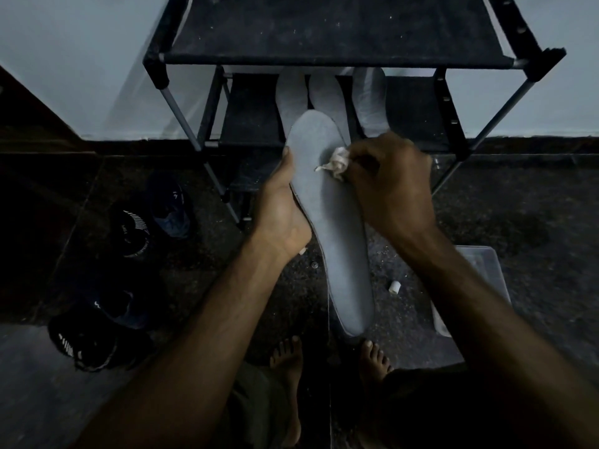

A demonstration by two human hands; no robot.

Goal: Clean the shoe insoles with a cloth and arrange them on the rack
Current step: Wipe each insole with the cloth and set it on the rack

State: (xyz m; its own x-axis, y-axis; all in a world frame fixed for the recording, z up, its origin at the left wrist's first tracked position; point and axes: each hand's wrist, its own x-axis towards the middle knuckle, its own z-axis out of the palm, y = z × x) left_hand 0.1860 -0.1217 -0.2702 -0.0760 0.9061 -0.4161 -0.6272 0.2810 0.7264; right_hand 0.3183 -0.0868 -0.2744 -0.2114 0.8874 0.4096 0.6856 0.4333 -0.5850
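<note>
Left hand: the left hand grips the grey insole along its left edge, thumb on the upper face near the toe end, palm wrapped behind.
Right hand: the right hand is curled round a small crumpled white cloth and presses it against the insole's upper face, near the right edge of the forefoot.
Held insole: raised in front of the person, toe end pointing toward the rack, heel end low above the bare feet.
Rack: a black shoe rack with fabric shelves stands against the pale wall just beyond the hands.
Insoles on rack: three pale insoles lie side by side on a lower shelf, partly hidden behind the held one.
Floor: dark speckled floor; dark shoes grouped to the left, a clear plastic container to the right, a small white scrap beside it.
</note>
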